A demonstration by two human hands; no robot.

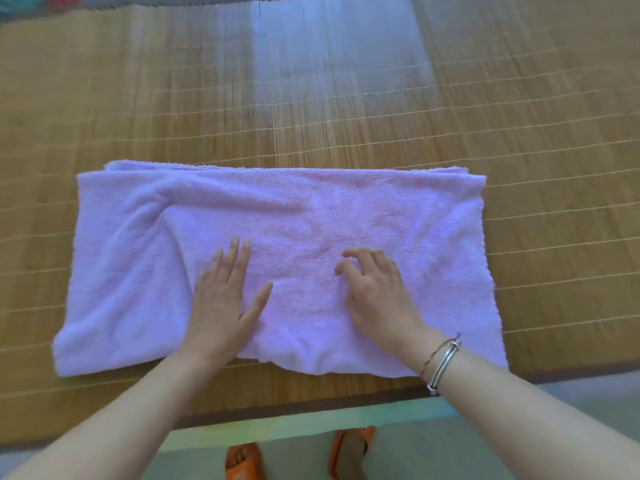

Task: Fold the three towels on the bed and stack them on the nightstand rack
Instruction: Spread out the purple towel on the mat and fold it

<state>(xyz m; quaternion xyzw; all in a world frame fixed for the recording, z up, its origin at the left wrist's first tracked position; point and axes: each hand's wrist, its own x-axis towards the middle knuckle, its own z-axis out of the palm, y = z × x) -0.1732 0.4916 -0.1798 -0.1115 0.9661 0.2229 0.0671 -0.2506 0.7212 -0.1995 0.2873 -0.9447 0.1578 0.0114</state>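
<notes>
A lilac towel lies folded lengthwise into a wide band on the bamboo mat of the bed, near the front edge. My left hand rests flat on the towel left of its middle, fingers straight and spread. My right hand rests on the towel just right of centre, its fingers loosely curled with the tips touching the cloth; a bracelet and bangle sit on that wrist. A diagonal crease runs through the towel's left half. No other towel and no nightstand rack are in view.
The bed's front edge runs below the towel, with floor beneath it and my feet in orange slippers. Some coloured cloth shows at the far top left corner. The mat stretches wide beyond the towel.
</notes>
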